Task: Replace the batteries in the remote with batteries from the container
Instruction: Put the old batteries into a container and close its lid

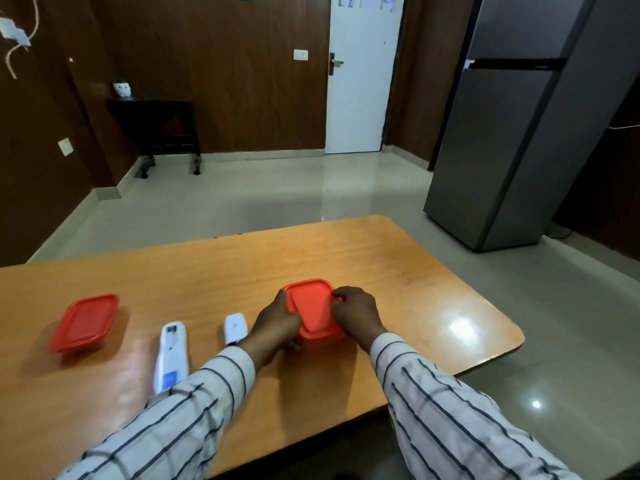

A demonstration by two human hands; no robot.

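The left hand [277,323] grips the container [322,336] at its 9 o'clock side, likely steadying it. The right hand [356,313] pinches the lid [311,306] edge at 3 o'clock, apparently to pry it off. The remote [171,355] lies on the tabletop [381,265] at the container's 9 o'clock. Any batteries are hidden, and the remote's bay is blurred.

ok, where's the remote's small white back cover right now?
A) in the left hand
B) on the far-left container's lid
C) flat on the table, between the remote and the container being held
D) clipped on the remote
C: the cover lies on the table between the remote and the container, which the left hand and right hand hold.
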